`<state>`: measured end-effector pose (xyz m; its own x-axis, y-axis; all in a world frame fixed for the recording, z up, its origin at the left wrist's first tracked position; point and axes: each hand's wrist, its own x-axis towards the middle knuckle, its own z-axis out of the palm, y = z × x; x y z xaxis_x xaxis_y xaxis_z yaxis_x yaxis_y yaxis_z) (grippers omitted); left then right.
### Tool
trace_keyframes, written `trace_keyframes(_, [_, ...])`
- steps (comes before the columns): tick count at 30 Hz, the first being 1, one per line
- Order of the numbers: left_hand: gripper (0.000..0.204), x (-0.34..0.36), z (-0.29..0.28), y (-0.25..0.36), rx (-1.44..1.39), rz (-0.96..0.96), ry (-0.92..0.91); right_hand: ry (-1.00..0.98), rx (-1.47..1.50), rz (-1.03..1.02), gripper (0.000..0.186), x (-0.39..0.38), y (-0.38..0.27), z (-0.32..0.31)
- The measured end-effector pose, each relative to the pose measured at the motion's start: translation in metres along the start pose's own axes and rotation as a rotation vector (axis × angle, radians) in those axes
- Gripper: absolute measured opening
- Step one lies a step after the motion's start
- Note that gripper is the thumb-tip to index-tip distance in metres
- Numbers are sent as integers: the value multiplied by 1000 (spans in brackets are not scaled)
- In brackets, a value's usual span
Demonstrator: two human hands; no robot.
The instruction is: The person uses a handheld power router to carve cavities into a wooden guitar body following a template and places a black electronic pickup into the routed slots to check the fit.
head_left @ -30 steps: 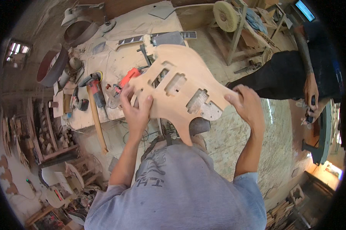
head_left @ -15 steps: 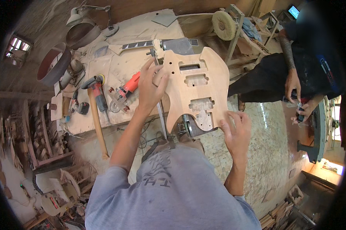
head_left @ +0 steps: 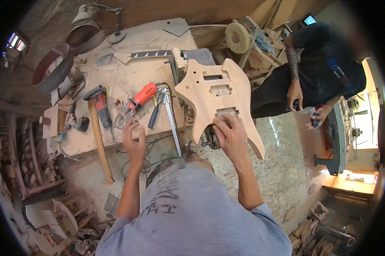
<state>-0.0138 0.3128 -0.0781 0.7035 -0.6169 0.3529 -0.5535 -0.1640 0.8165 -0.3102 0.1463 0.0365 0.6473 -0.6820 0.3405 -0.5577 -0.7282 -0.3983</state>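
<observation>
A pale wooden electric guitar body (head_left: 201, 91) with routed cavities lies at the near edge of the bench, over a metal clamp or vise (head_left: 209, 138). My right hand (head_left: 233, 136) grips its near end at the neck pocket, fingers curled over the top face; the hand covers that pocket. My left hand (head_left: 135, 143) is raised off the body, fingers apart and holding nothing. Closest to it is a red and black trim router (head_left: 142, 97) with a clear base, lying on the bench. A blue-handled tool (head_left: 155, 114) and a long metal bar clamp (head_left: 172, 123) lie between the router and the body.
On the bench (head_left: 115, 68) are an angle grinder (head_left: 100, 104), a cordless drill (head_left: 79, 123), a wooden handle (head_left: 99, 145) and a guitar neck (head_left: 150, 54). A buffing wheel (head_left: 238, 38) stands at the back. To the right, another person (head_left: 329, 64) holds small items.
My left hand has left the body's left side and drawn back toward me. My right hand has moved left from the body's right corner onto its near end.
</observation>
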Motion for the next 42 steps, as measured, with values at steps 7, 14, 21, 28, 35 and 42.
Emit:
trace_keyframes(7, [28,7,-14,-16,34,55,-10,132,-119,44,35,1,-13,-2])
trace_keyframes(14, [33,41,-36,-70,51,5,46,355,-87,237,26,-16,-36,-17])
trace_keyframes(21, [45,113,4,-83,220,122,-126,480,-70,283,17,-50,-69,-36])
trace_keyframes(28, [55,188,94,-139,820,-43,-766,407,-38,356,12,-84,-117,-60])
trace_keyframes(35, [63,192,108,-152,928,45,-780,455,74,565,10,-126,-127,-70])
trace_keyframes(42, [66,140,23,-76,794,-18,-579,463,282,539,11,-142,-86,-70])
